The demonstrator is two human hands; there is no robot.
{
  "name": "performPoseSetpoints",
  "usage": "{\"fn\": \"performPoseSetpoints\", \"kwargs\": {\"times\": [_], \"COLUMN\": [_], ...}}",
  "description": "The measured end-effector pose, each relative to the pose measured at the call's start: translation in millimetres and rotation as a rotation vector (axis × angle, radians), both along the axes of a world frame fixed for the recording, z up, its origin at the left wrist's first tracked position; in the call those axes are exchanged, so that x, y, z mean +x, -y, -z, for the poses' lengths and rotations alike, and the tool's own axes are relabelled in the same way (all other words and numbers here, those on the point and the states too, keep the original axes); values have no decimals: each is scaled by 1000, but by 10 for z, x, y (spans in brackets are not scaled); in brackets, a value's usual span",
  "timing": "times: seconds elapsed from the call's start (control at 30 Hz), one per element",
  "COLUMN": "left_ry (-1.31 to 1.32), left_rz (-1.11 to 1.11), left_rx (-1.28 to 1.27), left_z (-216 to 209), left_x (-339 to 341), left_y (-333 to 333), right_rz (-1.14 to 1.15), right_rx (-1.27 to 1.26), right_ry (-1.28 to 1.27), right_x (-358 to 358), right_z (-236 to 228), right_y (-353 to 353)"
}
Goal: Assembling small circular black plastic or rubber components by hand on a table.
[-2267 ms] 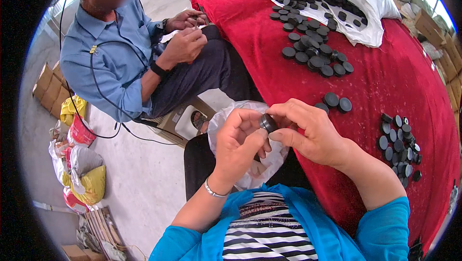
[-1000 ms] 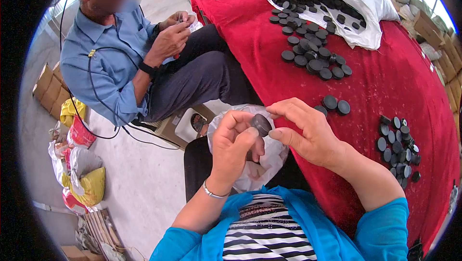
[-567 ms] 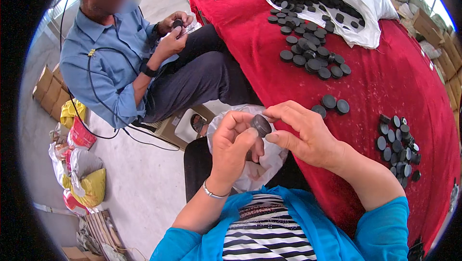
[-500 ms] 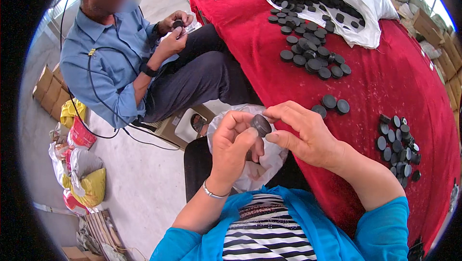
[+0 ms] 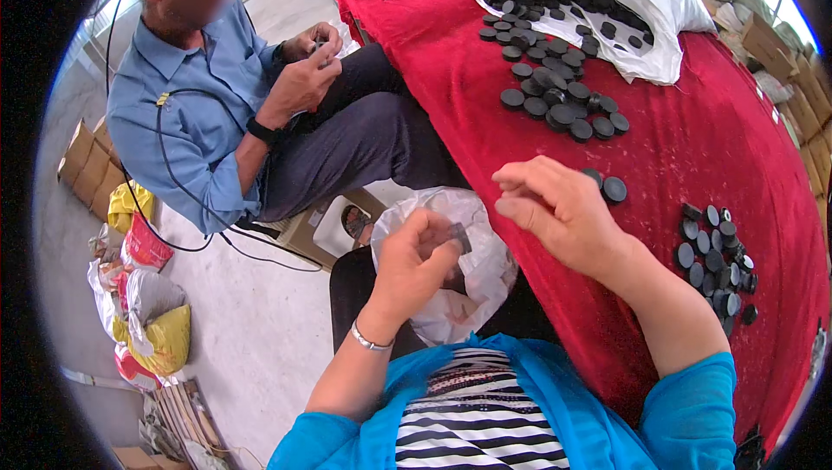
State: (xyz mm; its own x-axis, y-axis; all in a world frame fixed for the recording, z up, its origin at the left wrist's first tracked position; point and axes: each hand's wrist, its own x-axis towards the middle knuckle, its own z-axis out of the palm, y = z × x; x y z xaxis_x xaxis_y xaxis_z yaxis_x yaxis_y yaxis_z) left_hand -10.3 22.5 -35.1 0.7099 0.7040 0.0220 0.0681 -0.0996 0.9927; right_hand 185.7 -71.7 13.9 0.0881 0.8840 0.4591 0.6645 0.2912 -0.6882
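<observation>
Between the thumb and fingers of my left hand (image 5: 416, 258) is a small, thick black disc (image 5: 460, 239), seen nearly edge-on. This hand is above a white plastic bag (image 5: 459, 318) in my lap. My right hand (image 5: 559, 214) is raised over the edge of the red cloth (image 5: 659, 149), apart from the left. Its fingers are stretched out, with nothing visible in them. Beyond its fingers lies another loose black disc (image 5: 614, 189), partly beside one that the hand covers. Farther right is a pile of similar discs (image 5: 712, 260).
A white sack (image 5: 624, 2) spills many black discs (image 5: 555, 93) onto the far part of the table. At the left, a seated person (image 5: 191, 115) handles something small, with dark cables nearby. Yellow and red bags (image 5: 152, 245) and cardboard boxes (image 5: 87, 167) stand on the floor.
My right hand has moved up and away from the disc, toward the table. My left hand has lowered slightly, and the disc in it has turned more edge-on.
</observation>
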Motion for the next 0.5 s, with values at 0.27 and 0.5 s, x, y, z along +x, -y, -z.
{"fn": "performPoseSetpoints", "kwargs": {"times": [0.27, 0.5], "left_ry": [-522, -156], "left_rz": [90, 82], "left_rx": [549, 609], "left_z": [447, -190], "left_x": [-96, 477], "left_y": [-218, 92], "right_rz": [280, 483], "right_rx": [-62, -295], "right_ry": [11, 124], "right_x": [489, 970], "right_z": [-26, -218], "right_y": [5, 159]}}
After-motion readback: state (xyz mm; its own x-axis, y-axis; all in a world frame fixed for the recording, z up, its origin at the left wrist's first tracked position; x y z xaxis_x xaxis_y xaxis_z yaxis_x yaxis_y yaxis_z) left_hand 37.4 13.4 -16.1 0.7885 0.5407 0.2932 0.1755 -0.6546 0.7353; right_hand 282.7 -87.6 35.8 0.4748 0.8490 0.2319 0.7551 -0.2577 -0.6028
